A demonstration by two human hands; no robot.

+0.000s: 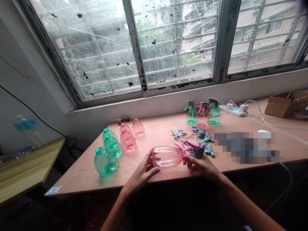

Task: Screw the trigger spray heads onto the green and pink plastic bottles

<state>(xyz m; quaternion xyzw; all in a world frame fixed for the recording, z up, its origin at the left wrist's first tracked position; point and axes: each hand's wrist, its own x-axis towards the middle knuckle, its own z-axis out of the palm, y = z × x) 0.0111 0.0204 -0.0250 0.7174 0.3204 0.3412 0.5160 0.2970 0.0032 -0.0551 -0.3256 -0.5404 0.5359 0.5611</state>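
Holding: we have a pink bottle (167,157) on its side, just above the front of the table (79,173); we take it as the centre of our clock, base toward 9 and neck toward 3.
Spray head (199,153): pink and grey, at the bottle's neck; we cannot tell how tightly it sits.
Left hand (145,169): at 8 o'clock, cupping the base, our fingers curled behind it and the thumb spread apart in front.
Right hand (204,164): at 3 o'clock, thumb and forefinger pinching the spray head's collar, our other fingers bent below.
Loose spray heads (207,148): at 2 o'clock, pink and green ones heaped just beyond our right hand.
Pink bottles (128,141): three at 10 o'clock, upright, topless.
Green bottles (106,165): three between 9 and 10, upright in a row, also topless.
Finished sprayers (203,120): at 1 o'clock, a pink one between two green, heads on, upright.
Power strip (233,110): at 2 o'clock, farther back, with white plugs.
Cardboard box (279,106): at 2 o'clock, beyond the strip.
Blurred patch (245,147): at 3 o'clock, contents hidden from us.
Window (173,48): at 12 o'clock, behind everything.
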